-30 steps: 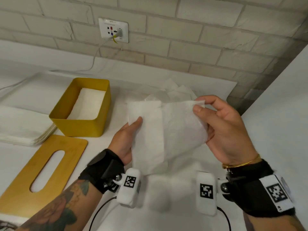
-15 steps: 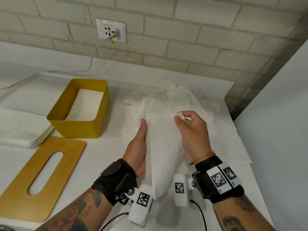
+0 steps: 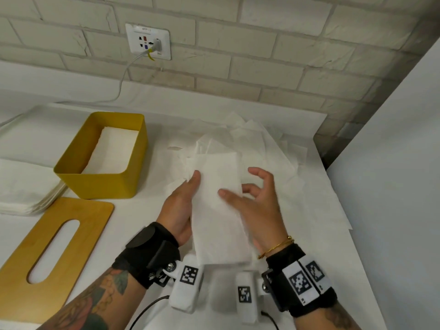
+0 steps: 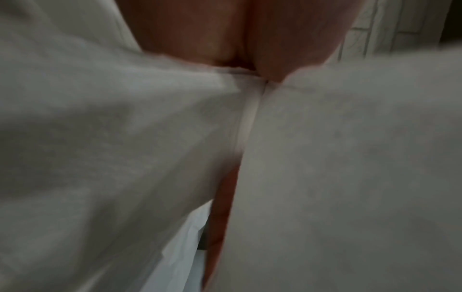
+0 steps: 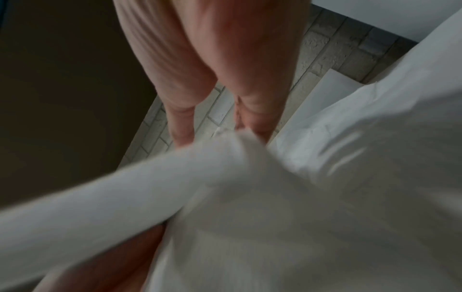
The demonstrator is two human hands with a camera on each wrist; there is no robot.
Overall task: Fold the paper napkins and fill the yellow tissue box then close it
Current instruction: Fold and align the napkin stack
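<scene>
A white folded napkin point(image 3: 215, 217) is a narrow strip held between both hands above the table. My left hand point(image 3: 182, 208) grips its left edge, thumb on top and fingers hidden beneath. My right hand point(image 3: 258, 206) pinches the right edge, thumb on the upper face and the index finger lifted. The open yellow tissue box point(image 3: 102, 184) stands to the left with folded napkins point(image 3: 112, 151) inside. Its wooden lid point(image 3: 78, 215) with an oval slot lies flat in front of the box. Both wrist views show only blurred napkin point(image 4: 350, 177) point(image 5: 300, 217) close to the fingers.
Loose unfolded napkins point(image 3: 273, 148) spread over the table behind the hands. A stack of napkins point(image 3: 23, 191) lies left of the box. A white wall point(image 3: 385, 186) borders the table on the right; a brick wall with a socket point(image 3: 148, 41) and cable is behind.
The napkin went from a wide sheet held up to a narrow folded strip. Both hands came down and closer together, and the right hand shifted from the top corner to the right edge.
</scene>
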